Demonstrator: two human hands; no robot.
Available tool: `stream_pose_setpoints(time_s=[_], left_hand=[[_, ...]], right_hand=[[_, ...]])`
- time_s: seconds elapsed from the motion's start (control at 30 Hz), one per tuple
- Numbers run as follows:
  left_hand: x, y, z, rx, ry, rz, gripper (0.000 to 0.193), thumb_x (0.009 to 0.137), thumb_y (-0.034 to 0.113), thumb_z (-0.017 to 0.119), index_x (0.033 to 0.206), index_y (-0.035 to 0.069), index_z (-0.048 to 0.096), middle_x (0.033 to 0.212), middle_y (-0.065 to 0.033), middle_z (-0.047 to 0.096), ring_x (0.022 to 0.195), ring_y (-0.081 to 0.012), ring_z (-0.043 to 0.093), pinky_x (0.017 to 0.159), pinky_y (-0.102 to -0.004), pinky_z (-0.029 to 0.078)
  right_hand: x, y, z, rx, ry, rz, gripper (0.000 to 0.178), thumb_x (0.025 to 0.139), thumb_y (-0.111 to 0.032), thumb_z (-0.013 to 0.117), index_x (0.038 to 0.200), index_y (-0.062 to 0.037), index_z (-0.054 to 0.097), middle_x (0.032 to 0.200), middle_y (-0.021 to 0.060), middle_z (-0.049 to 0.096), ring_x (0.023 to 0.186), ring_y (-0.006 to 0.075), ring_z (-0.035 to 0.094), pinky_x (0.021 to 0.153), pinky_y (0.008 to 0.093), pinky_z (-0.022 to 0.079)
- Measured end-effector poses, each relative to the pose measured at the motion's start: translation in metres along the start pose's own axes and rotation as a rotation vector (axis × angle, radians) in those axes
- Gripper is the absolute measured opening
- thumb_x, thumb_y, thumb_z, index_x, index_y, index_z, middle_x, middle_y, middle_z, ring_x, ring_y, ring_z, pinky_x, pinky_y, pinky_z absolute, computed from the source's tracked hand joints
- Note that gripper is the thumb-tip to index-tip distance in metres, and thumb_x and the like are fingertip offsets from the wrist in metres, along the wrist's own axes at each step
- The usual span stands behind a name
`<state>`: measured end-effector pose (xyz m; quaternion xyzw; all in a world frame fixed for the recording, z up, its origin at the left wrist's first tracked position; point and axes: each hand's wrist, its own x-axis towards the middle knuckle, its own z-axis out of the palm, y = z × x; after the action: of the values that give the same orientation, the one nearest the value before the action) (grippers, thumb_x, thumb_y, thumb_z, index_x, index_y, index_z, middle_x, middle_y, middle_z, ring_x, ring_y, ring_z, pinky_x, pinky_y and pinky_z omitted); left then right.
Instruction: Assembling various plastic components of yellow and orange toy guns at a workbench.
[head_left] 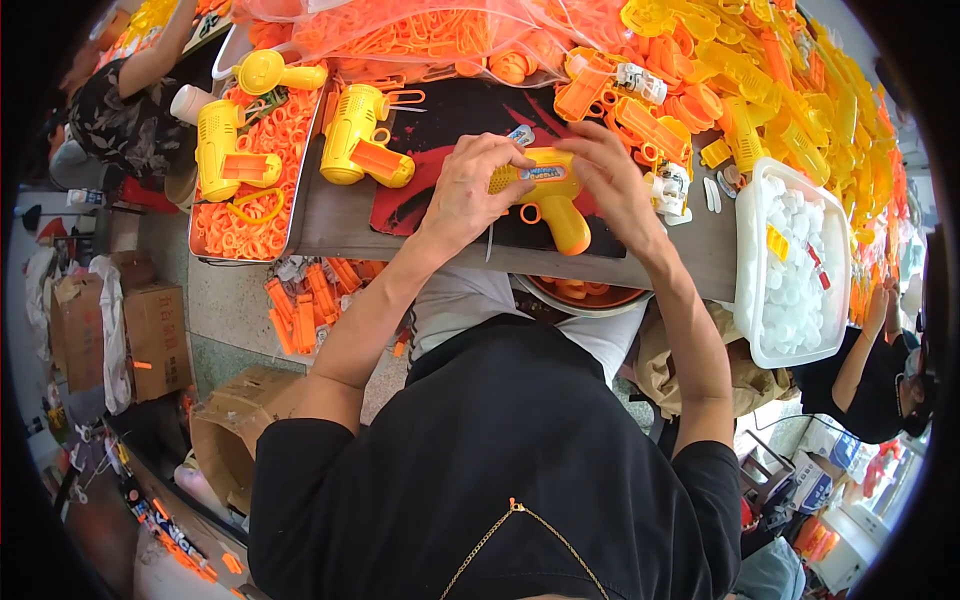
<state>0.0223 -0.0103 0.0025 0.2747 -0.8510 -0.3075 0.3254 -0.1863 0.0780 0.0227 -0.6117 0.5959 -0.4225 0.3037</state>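
Note:
A yellow toy gun [562, 218] with an orange trigger ring lies across the front of the mat, its handle pointing toward me. My left hand [470, 185] grips its perforated barrel end between thumb and fingers. On its side is a blue-and-white sticker [543, 173]. My right hand [612, 178] hovers at the gun's rear end beside the sticker, fingers curved and apart; whether the fingertips touch it is hard to see. Just beyond the gun, another small blue-and-white piece [520, 135] lies partly behind my left hand.
Two similar yellow toy guns stand left, one on the mat's edge [362, 135], one over a tray of orange rings [292, 200]. Orange parts in clear plastic [420, 35] and yellow shells [770, 90] pile up beyond. A white bin [748, 290] holds white pieces. Other people work at both sides.

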Motion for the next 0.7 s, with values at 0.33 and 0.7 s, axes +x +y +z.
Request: stream_pose_setpoints(time_s=[0.33, 0.7], left_hand=[[0.003, 0.002, -0.001, 0.008, -0.008, 0.015, 0.026, 0.079, 0.009, 0.08, 0.102, 0.007, 0.07, 0.112, -0.007, 0.066, 0.105, -0.0272, 0.057, 0.095, -0.039, 0.045], [0.003, -0.009, -0.019, -0.04, 0.092, 0.041, 0.009, 0.086, 0.018, 0.075, 0.092, 0.011, 0.076, 0.112, -0.0082, 0.068, 0.108, -0.026, 0.062, 0.099, -0.0384, 0.045]], right_hand=[[0.026, 0.014, -0.017, 0.14, -0.265, 0.288, 0.046, 0.097, -0.027, 0.067, 0.131, 0.0027, 0.057, 0.111, 0.0061, 0.065, 0.101, 0.0105, 0.058, 0.089, 0.0251, 0.047], [-0.073, -0.004, 0.013, -0.168, 0.14, 0.134, 0.072, 0.073, -0.013, 0.082, 0.137, -0.0043, 0.052, 0.123, 0.0153, 0.057, 0.119, 0.0311, 0.055, 0.103, 0.0383, 0.044]])
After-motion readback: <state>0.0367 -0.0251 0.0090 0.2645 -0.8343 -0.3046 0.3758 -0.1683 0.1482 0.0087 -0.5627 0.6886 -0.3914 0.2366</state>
